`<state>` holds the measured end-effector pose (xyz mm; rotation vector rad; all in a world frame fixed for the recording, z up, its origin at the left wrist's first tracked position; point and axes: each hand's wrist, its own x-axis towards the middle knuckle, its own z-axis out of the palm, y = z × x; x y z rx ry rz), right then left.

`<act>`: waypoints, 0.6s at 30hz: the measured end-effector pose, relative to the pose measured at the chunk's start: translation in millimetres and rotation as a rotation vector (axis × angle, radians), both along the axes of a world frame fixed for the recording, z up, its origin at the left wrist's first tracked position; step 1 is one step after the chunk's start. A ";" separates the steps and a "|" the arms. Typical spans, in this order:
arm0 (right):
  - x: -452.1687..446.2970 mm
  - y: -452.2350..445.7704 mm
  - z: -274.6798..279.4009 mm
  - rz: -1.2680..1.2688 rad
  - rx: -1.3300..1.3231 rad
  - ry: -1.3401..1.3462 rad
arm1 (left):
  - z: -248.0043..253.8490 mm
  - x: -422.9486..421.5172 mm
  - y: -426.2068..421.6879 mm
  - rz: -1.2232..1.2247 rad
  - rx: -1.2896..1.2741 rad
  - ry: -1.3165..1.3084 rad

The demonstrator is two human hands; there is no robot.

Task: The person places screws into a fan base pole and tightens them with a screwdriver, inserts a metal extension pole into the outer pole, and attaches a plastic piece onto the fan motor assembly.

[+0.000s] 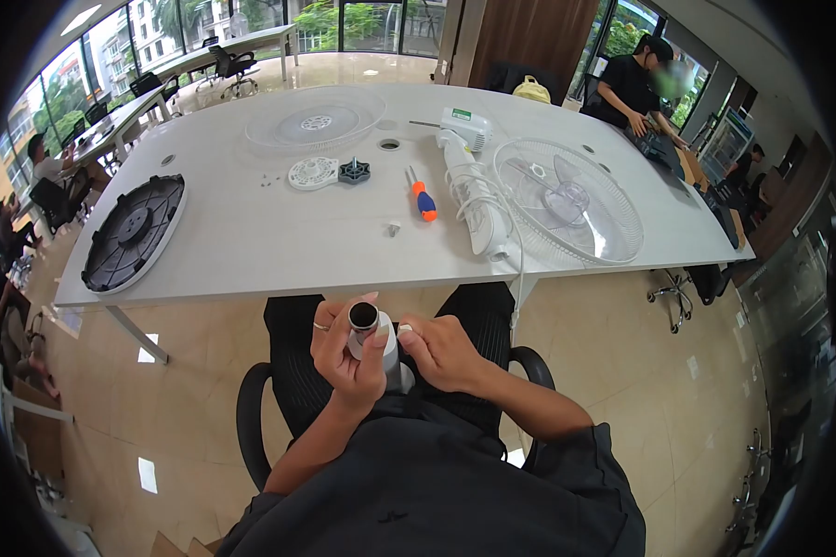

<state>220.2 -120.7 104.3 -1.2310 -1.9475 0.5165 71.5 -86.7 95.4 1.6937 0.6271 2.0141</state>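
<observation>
Upright over my lap stands a white fan pole (389, 355) with a dark, open metal-rimmed tube end (363, 317) facing up. My left hand (346, 357) is wrapped round its upper part, thumb in front and fingers behind. Against the pole's right side, my right hand (444, 355) is closed, thumb pressed on the curled fingers. A small pale spot shows at that thumb tip; whether it is a part or the nail I cannot tell. The pole's lower end is partly hidden by my hands and shirt.
On the white table (279, 246) lie a round fan base (135, 232), a fan guard (316, 121), another guard with clear blades (567, 200), a white fan body with cord (474, 190), a screwdriver (424, 201) and small parts. A person (632, 93) works at the far right.
</observation>
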 end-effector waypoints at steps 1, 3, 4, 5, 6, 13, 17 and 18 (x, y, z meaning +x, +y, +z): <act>3.1 4.8 -4.1 0.071 0.014 0.044 | -0.9 -2.5 -1.1 -0.002 0.000 0.001; 14.2 24.1 -10.9 0.151 0.042 0.079 | -0.7 -6.0 -3.4 -0.025 -0.015 0.002; 22.6 42.9 -13.1 0.160 0.056 0.069 | -0.1 -7.3 -4.9 -0.057 -0.026 0.006; 29.2 66.0 -19.5 -0.003 -0.063 0.144 | 1.3 -8.3 -6.8 -0.054 -0.029 0.001; 35.4 90.2 -25.9 -0.168 -0.181 0.218 | 3.3 -9.2 -8.6 -0.064 -0.025 0.018; 56.9 197.9 -66.2 -0.543 0.054 -0.057 | 0.7 -10.1 -5.9 -0.184 0.031 0.051; 36.1 199.7 -70.1 -0.602 0.095 -0.071 | 0.8 -12.6 -4.6 -0.304 -0.068 0.072; 30.9 199.2 -69.7 -0.621 0.101 -0.045 | 1.7 -13.0 -4.4 -0.316 -0.070 0.068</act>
